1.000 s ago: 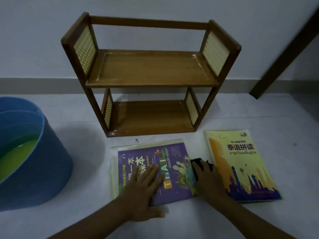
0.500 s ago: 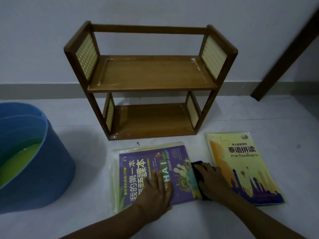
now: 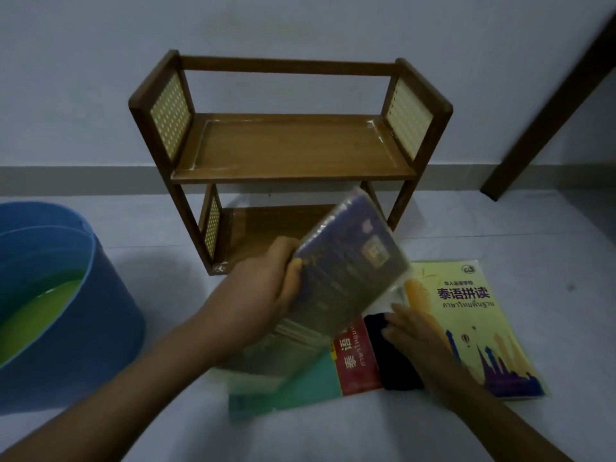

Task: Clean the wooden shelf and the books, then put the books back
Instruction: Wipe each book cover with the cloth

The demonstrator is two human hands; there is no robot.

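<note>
The empty two-tier wooden shelf [image 3: 290,148] stands against the wall, white residue along the edges of its upper board. My left hand [image 3: 256,295] grips the purple plastic-wrapped book [image 3: 346,268] by its left edge and holds it tilted up off the floor, back cover toward me. Under it lies a green and red book [image 3: 336,368] flat on the floor. My right hand [image 3: 416,338] presses a dark cloth [image 3: 386,348] down at that book's right edge. A yellow book [image 3: 473,328] lies flat to the right.
A blue bucket [image 3: 110,311] with yellow-green liquid stands on the floor at the left, close to my left forearm. A dark wooden beam [image 3: 553,105] leans against the wall at the right. Pale floor runs in front of the books.
My left hand has taken hold of the purple book and lifted it off the floor, turning it over. This uncovered the green and red book beneath. The right hand stays on the cloth.
</note>
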